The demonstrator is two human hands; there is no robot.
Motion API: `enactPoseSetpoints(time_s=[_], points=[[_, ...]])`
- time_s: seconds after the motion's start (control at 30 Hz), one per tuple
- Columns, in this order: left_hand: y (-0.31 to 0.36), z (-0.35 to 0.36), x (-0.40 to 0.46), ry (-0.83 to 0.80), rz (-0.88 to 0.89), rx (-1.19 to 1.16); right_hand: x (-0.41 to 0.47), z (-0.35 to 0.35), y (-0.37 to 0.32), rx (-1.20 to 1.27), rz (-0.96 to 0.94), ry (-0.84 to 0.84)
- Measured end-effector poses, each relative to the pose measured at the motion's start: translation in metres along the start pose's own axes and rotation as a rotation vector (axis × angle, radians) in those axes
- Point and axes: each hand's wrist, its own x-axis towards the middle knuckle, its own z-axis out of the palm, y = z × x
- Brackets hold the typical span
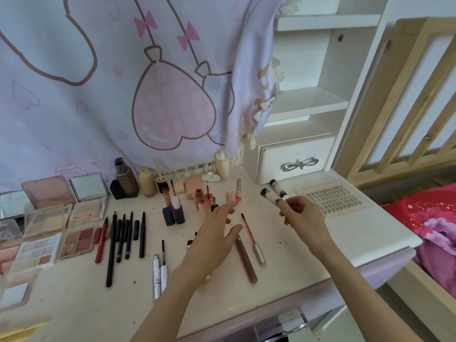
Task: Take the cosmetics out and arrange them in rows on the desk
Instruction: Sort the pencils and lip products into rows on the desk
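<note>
Gripping two black-capped tubes (274,193), the right hand (302,215) hovers beside the left hand (217,233), fingers spread, above the desk (357,233).

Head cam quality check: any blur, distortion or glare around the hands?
Head view: wide-angle bowing bends the shelf unit and desk edge; left hand fingertips slightly motion-blurred; right hand sharper, gripping two tubes; soft even light, faint shadows, no strong glare.

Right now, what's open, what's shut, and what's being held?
Right hand: grips two tubes.
Two tubes: capped, held up.
Left hand: open, holds nothing.
Drawer: shut.
Eyeshadow palette: lid open.
Lip wand: out of its tube, lying flat.
</note>
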Motion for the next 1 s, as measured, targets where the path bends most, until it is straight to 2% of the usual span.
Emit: enactPoseSetpoints(time_s=[0.07, 0.17, 0.27, 0.47, 0.63, 1.0], points=[[0.005, -0.002, -0.001, 0.008, 0.014, -0.048, -0.005, -0.002, -0.005, 0.187, 0.055, -0.145], [0.013, -0.007, -0.003, 0.01, 0.063, -0.078, -0.011, -0.003, -0.011, 0.335, 0.124, -0.33], [0.019, -0.013, -0.006, 0.058, 0.126, -0.038, -0.017, 0.001, -0.016, 0.462, 0.174, -0.437], [0.023, -0.021, -0.005, 0.106, 0.222, 0.053, -0.023, 0.01, -0.032, 0.554, 0.209, -0.469], [0.033, -0.022, 0.005, 0.137, 0.208, 0.088, -0.017, 0.016, -0.039, 0.613, 0.157, -0.516], [0.038, -0.001, 0.037, 0.204, 0.088, -0.135, 0.018, 0.017, -0.026, 0.576, 0.034, -0.49]])
